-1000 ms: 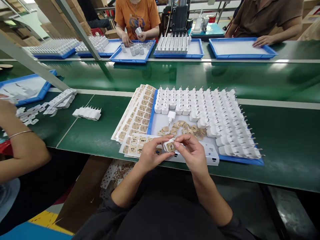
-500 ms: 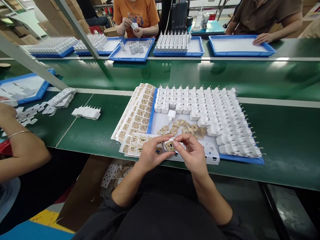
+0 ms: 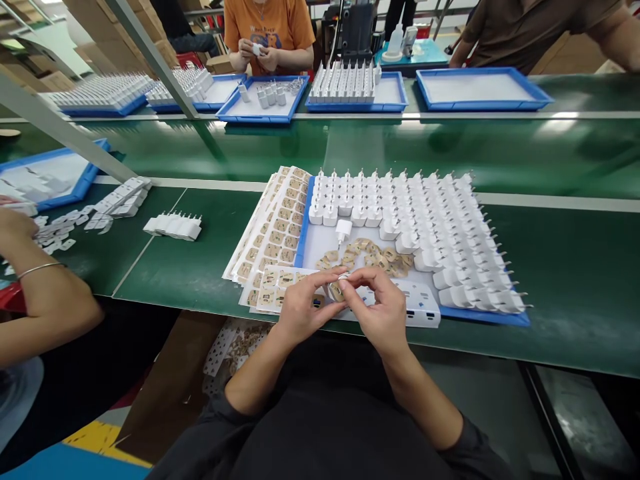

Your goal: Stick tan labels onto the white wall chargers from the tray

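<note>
Between my two hands is a white plug charger with a beige piece on its end face (image 3: 336, 291). My left hand (image 3: 304, 301) grips it from the left, thumb below and fingertips above. From the right, my right hand (image 3: 381, 308) closes on it, the thumb pressing on the beige face. Just beyond lie loose beige film pieces (image 3: 373, 252) and a single white charger (image 3: 343, 231) on its side. A partly peeled label sheet (image 3: 424, 308) passes beneath my hands. Rows of white chargers (image 3: 425, 230), pins up, fill much of the blue tray (image 3: 301, 241).
Stacked label sheets (image 3: 273, 233) overlap the tray's left side. Farther left are a small group of chargers (image 3: 173, 226) and a neighbour's arm (image 3: 43, 293). Across the green bench (image 3: 240, 150), people sit behind blue trays (image 3: 483, 90). A cardboard box (image 3: 165, 387) stands below.
My right thumb has shifted slightly left over the beige face of the charger. Across the bench, the person on the right has drawn a hand back from the tray.
</note>
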Tool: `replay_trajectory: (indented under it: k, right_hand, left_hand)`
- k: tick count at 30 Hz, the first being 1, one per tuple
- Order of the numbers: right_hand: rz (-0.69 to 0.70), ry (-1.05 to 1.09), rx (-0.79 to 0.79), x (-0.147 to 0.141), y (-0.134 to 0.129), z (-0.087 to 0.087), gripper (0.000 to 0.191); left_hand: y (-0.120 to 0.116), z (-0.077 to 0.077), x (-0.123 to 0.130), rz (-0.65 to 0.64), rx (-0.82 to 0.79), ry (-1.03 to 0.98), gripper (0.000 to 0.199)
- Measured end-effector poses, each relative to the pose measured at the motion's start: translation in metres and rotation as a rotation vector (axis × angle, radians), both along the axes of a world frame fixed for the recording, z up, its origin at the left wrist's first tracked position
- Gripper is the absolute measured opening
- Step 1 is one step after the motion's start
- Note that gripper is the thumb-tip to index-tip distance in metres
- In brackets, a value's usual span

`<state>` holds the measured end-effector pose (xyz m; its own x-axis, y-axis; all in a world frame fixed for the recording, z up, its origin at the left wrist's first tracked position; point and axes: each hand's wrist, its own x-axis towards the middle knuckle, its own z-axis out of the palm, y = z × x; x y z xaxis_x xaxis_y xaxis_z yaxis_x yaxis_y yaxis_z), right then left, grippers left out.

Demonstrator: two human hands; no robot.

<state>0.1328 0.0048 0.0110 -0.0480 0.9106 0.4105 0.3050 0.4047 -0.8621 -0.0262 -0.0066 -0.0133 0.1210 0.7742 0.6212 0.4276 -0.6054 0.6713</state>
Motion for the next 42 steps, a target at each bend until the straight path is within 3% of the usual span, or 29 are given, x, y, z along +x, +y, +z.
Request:
replay_trajectory:
  k: [3,5,8,12,15,19,28,37,39,42]
  right_hand:
    - [-0.023,-0.094,0.121,-0.001,0.001,0.002,0.003]
    - [-0.027,-0.106,0.120,0.000,0.002,0.002,0.015]
    - [0.139,-0.024,-0.044,0.006,0.005,0.001,0.032]
    - [0.372,0.232,-0.290,0.012,0.009,-0.004,0.024]
    - [0.344,0.408,-0.371,0.007,0.010,-0.010,0.016]
    - [0.244,0.547,-0.331,-0.006,0.008,-0.015,0.006]
    - [0.233,0.643,-0.312,-0.013,0.008,-0.020,0.007]
    - [0.404,0.495,-0.370,0.008,0.013,-0.012,0.020]
    - [0.387,0.394,-0.286,0.011,0.016,-0.008,0.014]
    - [0.312,0.150,-0.011,0.015,0.019,-0.003,0.010]
  left_hand:
    - [-0.001,-0.004,0.000,0.017,-0.023,-0.010,0.041]
    - [-0.002,-0.006,0.001,0.037,-0.055,-0.035,0.041]
    - [-0.004,-0.008,0.000,0.081,-0.082,-0.067,0.041]
    - [-0.004,-0.009,0.000,0.079,-0.115,-0.077,0.049]
    - [-0.002,-0.011,0.002,0.082,-0.036,-0.063,0.050]
    - [0.002,-0.010,0.008,0.078,0.146,0.012,0.048]
    - [0.004,-0.008,0.013,0.099,0.287,0.054,0.051]
    - [-0.001,-0.015,0.008,0.101,0.102,-0.057,0.054]
    - [-0.002,-0.014,0.007,0.083,0.090,-0.036,0.052]
    - [-0.003,-0.011,0.006,0.068,0.085,-0.014,0.050]
